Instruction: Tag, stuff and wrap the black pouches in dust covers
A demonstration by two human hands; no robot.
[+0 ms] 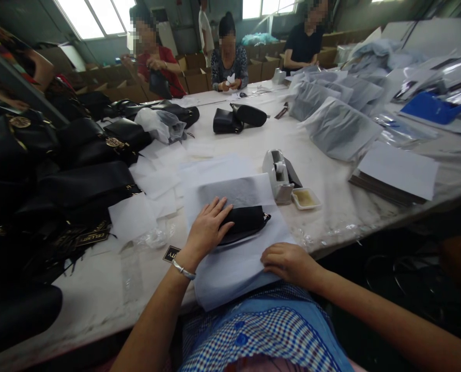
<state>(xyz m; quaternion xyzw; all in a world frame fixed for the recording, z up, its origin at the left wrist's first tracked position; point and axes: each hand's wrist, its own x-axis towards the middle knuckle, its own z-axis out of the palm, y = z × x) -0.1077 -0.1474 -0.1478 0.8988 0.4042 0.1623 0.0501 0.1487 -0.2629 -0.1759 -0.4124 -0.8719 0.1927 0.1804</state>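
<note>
A black handbag lies on a white sheet of tissue paper in front of me. The far part of the sheet is folded over the bag's far side, and the dark leather shows through it. My left hand rests on the bag and the folded paper, fingers stretched out. At the sheet's near right edge, my right hand has its fingers curled over the paper, pinching it. A black hang tag with gold lettering lies beside my left wrist.
Black bags are heaped along the left. Beyond the sheet stand a tape dispenser and a small white dish. To the right are a stack of cards, wrapped bags and a blue tray. Several people work across the table.
</note>
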